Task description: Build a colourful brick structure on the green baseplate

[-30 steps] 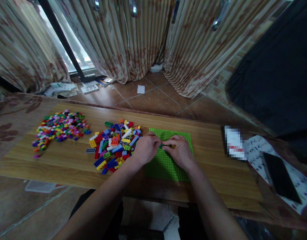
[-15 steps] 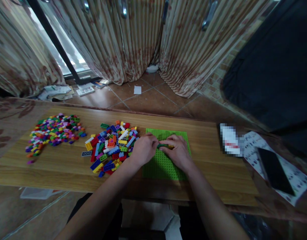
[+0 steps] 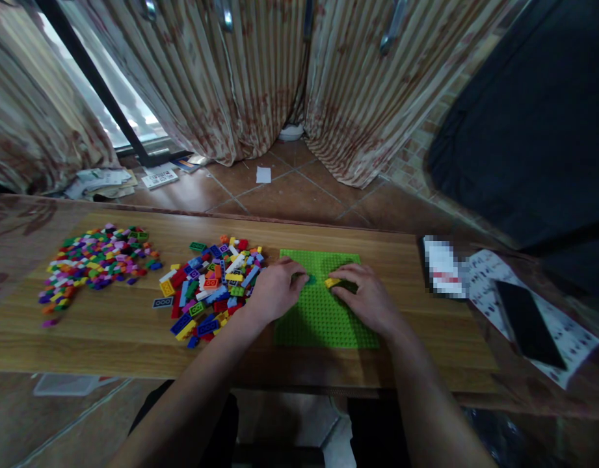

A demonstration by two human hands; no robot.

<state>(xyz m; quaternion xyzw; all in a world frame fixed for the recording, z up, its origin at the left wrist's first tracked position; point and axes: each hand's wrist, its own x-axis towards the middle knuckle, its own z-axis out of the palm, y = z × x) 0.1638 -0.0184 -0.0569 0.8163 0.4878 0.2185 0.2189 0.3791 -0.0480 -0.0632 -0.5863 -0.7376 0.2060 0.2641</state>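
Observation:
A green studded baseplate [image 3: 323, 325] lies on the wooden table [image 3: 108, 338]. My left hand [image 3: 276, 290] rests on the plate's left edge, fingers curled around a dark green brick [image 3: 309, 279]. My right hand [image 3: 370, 298] sits on the plate's right part, fingertips pinching a small yellow brick [image 3: 331, 282]. The two hands are a short gap apart. A pile of larger mixed-colour bricks [image 3: 211, 286] lies just left of my left hand. A second pile of small bricks [image 3: 92, 263] is at the far left.
A black phone [image 3: 526, 315] lies on printed paper [image 3: 567, 335] at the right, beside a blurred white packet [image 3: 443, 266]. Striped curtains [image 3: 260, 71] hang behind over a tiled floor. A dark cloth [image 3: 528, 117] fills the upper right.
My hands were pressed together over joined green and yellow bricks; now they have drawn apart, green piece with the left, yellow with the right. The view shifted slightly.

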